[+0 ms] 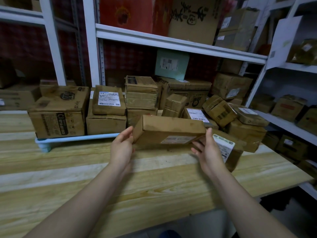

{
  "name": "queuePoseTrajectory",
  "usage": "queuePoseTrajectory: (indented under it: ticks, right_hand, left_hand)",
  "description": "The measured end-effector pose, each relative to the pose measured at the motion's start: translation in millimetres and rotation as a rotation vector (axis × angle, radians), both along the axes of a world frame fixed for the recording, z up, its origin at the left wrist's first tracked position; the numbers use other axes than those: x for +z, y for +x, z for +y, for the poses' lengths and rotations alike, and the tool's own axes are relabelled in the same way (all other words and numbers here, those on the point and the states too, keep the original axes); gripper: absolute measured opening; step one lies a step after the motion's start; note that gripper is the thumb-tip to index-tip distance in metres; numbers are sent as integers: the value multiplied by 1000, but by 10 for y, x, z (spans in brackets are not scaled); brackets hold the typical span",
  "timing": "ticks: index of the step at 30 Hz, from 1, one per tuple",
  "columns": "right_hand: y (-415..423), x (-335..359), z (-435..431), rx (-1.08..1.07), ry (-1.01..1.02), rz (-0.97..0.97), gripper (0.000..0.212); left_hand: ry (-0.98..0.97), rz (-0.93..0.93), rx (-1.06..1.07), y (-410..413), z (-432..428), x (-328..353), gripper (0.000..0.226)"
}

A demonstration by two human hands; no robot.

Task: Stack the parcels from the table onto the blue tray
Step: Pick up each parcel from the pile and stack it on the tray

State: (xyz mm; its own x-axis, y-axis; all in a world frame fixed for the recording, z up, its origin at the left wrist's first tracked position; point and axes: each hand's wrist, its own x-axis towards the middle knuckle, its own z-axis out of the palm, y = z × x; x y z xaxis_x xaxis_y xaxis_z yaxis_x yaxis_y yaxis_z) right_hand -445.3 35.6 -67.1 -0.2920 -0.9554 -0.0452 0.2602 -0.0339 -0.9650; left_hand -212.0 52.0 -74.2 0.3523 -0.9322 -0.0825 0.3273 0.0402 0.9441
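I hold the parcel [169, 129] in a two-handed grip, left hand [122, 148] and right hand [208, 150] clasping its ends, long axis crosswise above the bench [154, 186], tray [77, 137] off left, nearer my left hand.

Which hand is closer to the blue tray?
Left. The left hand is just beside the front rim of the blue tray; the right hand is at the other end of the parcel, farther off.

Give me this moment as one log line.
phase: carry | left hand: holds flat parcel, left end | right hand: holds right end | parcel: over table, not yet on blue tray
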Motion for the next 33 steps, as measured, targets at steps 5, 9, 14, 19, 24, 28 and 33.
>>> queuePoseTrajectory:
  ticks: [5, 9, 14, 19, 24, 28, 33]
  right_hand:
    - [-8, -17, -10, 14, -4, -94, 55]
    - [-3, -2, 12, 61, -34, -153, 43]
    - [15, -8, 16, 40, -30, -202, 41]
    - [9, -21, -3, 15, 9, -342, 56]
    - [-13, -39, 6, 58, -24, -300, 54]
    - [3, -29, 55, 121, 28, -141, 36]
    - [19, -22, 75, 184, 50, -178, 39]
  left_hand:
    - [-33, 21, 18, -3, -10, -3, 41]
    - [-53, 52, 11, -8, -33, -29, 41]
    - [-32, 96, 20, -43, 7, 5, 24]
    - [-3, 111, 7, -62, 3, 6, 22]
    - [13, 106, -4, -61, -11, -5, 26]
    - [18, 145, -29, -83, -22, 5, 27]
    - [0, 189, -56, -82, -12, 15, 28]
